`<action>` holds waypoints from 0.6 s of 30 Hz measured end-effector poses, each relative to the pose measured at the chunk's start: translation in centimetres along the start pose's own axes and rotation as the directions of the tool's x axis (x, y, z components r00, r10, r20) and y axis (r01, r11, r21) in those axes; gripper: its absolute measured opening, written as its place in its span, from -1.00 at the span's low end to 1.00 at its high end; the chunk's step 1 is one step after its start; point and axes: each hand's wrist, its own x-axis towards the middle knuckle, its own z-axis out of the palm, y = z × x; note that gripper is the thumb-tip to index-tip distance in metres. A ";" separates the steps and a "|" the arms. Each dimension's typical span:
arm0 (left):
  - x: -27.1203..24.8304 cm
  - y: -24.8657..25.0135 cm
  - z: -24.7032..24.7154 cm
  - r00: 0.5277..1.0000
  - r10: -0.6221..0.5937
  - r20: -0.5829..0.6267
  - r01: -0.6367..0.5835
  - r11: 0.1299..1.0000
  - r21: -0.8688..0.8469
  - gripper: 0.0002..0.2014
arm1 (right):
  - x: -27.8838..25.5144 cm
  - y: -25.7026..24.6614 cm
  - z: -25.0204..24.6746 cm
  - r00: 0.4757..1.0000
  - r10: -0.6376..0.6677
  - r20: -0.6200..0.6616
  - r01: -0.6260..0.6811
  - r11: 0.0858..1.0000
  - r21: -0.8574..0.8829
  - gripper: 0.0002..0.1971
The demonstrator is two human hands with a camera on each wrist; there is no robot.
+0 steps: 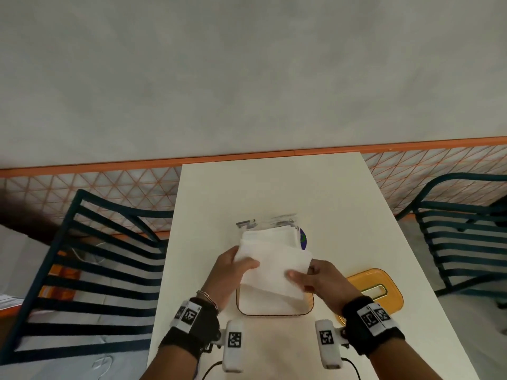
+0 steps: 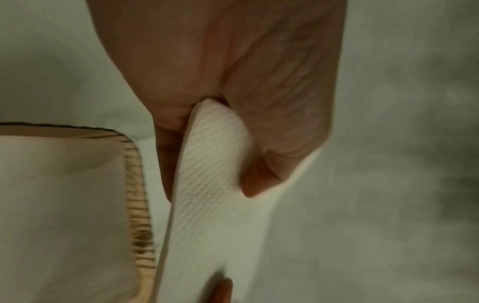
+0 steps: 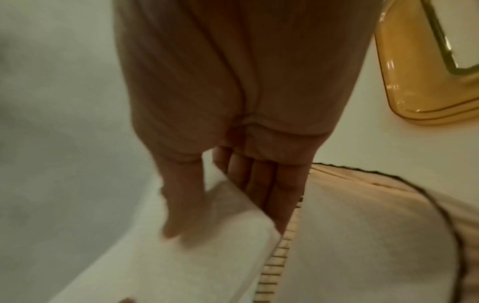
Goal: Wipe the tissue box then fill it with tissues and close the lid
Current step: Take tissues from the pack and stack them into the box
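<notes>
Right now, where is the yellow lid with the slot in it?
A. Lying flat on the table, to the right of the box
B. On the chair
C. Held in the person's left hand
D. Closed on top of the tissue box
A: the yellow lid lies flat on the white table, right of the open tissue box, while both hands hold the tissue stack over the box.

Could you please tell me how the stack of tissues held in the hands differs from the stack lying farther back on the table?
The held tissue stack is lifted and tilted over the open tissue box, gripped at its ends by the left hand and right hand; the far tissue stack lies flat and untouched on the table, partly hidden behind the held one. Both are white, folded and roughly rectangular.
</notes>
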 end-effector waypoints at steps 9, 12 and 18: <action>-1.1 -6.2 0.6 0.977 0.008 -0.215 0.097 0.875 0.474 -0.83 | 1.5 4.3 -0.4 0.954 0.111 -0.278 -0.245 0.825 -0.509 -0.76; -0.8 -6.4 0.9 0.964 0.087 -0.250 0.074 0.819 0.569 -0.66 | 1.6 4.0 0.4 0.939 0.064 -0.338 -0.269 0.749 -0.606 -0.81; -0.2 -6.6 1.4 0.952 0.141 -0.271 0.102 0.690 0.716 -0.51 | 1.4 3.4 1.4 0.914 -0.007 -0.405 -0.298 0.667 -0.683 -0.82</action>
